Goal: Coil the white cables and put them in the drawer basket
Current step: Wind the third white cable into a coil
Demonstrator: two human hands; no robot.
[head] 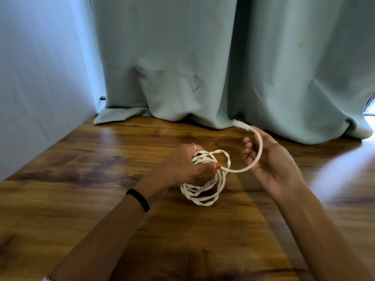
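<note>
So the white cable [205, 183] sits mid-frame, mostly wound into a loose bundle of loops that hangs just above the wooden tabletop [81, 179]. The left hand [178, 167], at 9 o'clock of the bundle, has its fingers curled through the loops with the thumb pressed on top, which I'd guess is there to stop the coil springing apart. The free tail arcs out toward 2 o'clock, plug end [239, 123] up, across the right hand [269, 159], whose fingers curl loosely around it, probably guiding the last wrap. A pale green curtain [203, 57] hangs at 12 o'clock. No drawer basket in view.
</note>
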